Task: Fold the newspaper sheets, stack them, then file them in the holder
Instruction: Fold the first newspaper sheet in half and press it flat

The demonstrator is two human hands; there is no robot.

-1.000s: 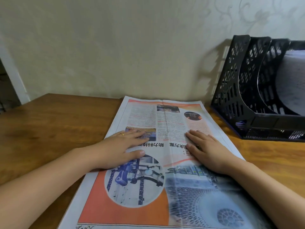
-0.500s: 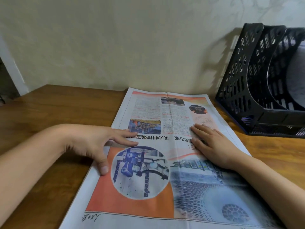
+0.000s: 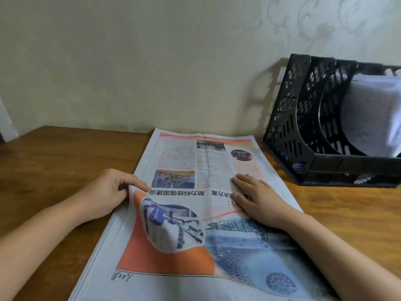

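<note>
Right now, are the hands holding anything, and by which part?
The left hand pinches the top newspaper sheet at its left edge, lifting it. The right hand lies flat on the sheet, holding nothing.

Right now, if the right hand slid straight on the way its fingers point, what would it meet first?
Only more newspaper: the right hand points toward the far edge, and past that the wall, as far as depth shows.

A pale cream wall (image 3: pixel 134 61) fills the upper half of the frame, plain on the left and faintly patterned with embossed swirls (image 3: pixel 308 25) at the upper right. A brown wooden desk (image 3: pixel 54 161) runs along the lower part, butted against the wall. At the far left edge, a white strip (image 3: pixel 5 124) stands.
</note>
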